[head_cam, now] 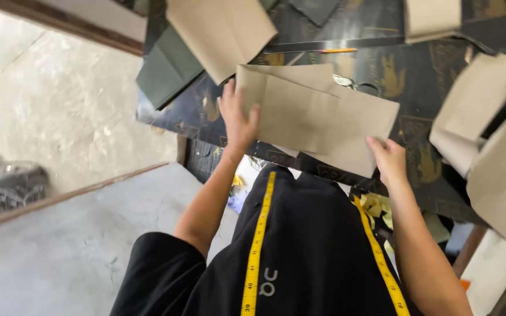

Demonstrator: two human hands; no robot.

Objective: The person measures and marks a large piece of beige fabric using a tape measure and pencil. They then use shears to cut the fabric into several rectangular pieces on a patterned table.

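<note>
Yellow tape measure (257, 246) hangs round the neck, nearest. Left hand (238, 117) lies flat, fingers spread, on tan sheet (317, 117); right hand (389, 158) pinches its near corner. Sheet looks light, floppy; best gripped at edges. Beyond hands: dark table (417, 76), scissors (355, 85).

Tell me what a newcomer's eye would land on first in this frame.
First, the tan fabric piece at centre, lying on the dark patterned table, with the left hand flat on its left edge and the right hand at its lower right corner. Next, the yellow measuring tape draped around the person's neck over the black shirt, bottom centre. More tan pieces are heaped at right, and a dark green piece lies upper left.
</note>
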